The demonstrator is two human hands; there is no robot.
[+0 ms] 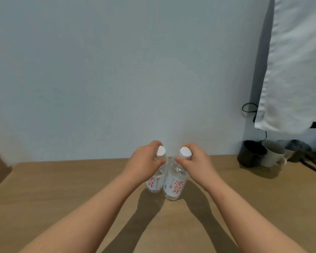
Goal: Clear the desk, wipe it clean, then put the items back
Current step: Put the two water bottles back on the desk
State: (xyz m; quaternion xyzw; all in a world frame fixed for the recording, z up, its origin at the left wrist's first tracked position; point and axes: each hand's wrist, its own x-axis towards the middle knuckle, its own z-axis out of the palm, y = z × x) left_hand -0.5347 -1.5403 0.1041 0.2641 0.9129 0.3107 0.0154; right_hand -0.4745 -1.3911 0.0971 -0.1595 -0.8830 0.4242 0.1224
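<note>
Head view. A pale wall (117, 70) fills the field from 9 to 3 o'clock. Below it the wooden surface (62, 189) spans the lower third. A white cloth (295, 61) hangs at 2 o'clock. At 3 o'clock, against the wall, stand a dark cup (250, 154) and a pale mug (273, 157), just beside each other. Dead ahead at 12 o'clock from the person, near the back edge, two clear water bottles stand side by side on the surface, apparently touching: the left bottle (154, 181) and the right bottle (174, 181), both with red lettering. The left grip (146, 159) is curled round the neck of the left bottle under its white cap (161, 150). The right grip (193, 159) holds the right bottle in the same way, thumb across the shoulder. Both bottles look full, so probably moderately heavy; the thin, smooth walls would likely dent and slip under a squeeze. The stiffer neck just below the cap seems the sounder place to hold.
</note>
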